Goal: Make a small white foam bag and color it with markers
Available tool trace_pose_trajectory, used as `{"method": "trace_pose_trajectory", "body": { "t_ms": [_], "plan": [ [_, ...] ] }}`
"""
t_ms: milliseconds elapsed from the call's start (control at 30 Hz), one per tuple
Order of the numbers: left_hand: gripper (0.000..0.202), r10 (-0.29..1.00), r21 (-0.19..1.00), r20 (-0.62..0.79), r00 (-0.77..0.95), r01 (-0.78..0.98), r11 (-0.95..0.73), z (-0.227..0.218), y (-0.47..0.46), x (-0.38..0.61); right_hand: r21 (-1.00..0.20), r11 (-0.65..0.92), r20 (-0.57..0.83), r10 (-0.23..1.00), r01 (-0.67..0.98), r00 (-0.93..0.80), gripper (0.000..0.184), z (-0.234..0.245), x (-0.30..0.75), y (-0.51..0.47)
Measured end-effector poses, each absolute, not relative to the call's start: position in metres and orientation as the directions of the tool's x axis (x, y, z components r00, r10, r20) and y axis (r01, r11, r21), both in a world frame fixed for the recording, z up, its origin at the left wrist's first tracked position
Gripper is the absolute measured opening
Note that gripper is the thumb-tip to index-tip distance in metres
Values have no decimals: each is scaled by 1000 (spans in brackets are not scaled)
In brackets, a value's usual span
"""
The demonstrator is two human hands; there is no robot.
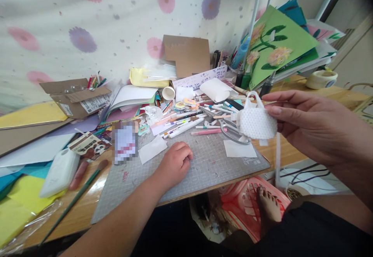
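Note:
My right hand (309,127) holds up a small white textured paper bag (256,121) with a looped handle, pinched between thumb and fingers above the desk's right edge. My left hand (175,164) rests on the grey cutting mat (204,164) with its fingers curled under; nothing shows in it. A white paper scrap (152,149) lies just left of that hand, and another white paper square (239,149) lies below the bag. Scissors (231,131) lie on the mat behind the bag.
Pens and markers (186,127), stickers and paper scraps crowd the back of the mat. Coloured paper sheets (29,187), a cardboard box (77,98) and a paintbrush (75,198) lie left. A green flower card (276,43) leans at right. A pink basket (247,202) and my bare foot (268,206) are under the desk.

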State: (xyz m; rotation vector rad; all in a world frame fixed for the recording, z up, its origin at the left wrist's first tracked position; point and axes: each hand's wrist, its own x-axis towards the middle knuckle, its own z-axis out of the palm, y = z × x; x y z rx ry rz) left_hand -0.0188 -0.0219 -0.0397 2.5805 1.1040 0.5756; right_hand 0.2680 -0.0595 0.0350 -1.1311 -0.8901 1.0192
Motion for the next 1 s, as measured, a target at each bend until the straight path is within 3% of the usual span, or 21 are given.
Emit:
{"method": "trace_pose_trajectory", "body": {
  "t_ms": [533, 1000],
  "plan": [
    [32, 686, 410, 267, 677, 565, -716, -44, -17, -20, -969, 122, 55, 954, -214, 294, 22, 34, 262, -59],
    [14, 678, 361, 294, 674, 578, -732, -52, -20, -21, -924, 214, 156, 967, -315, 201, 18, 50, 221, -33]
  ]
}}
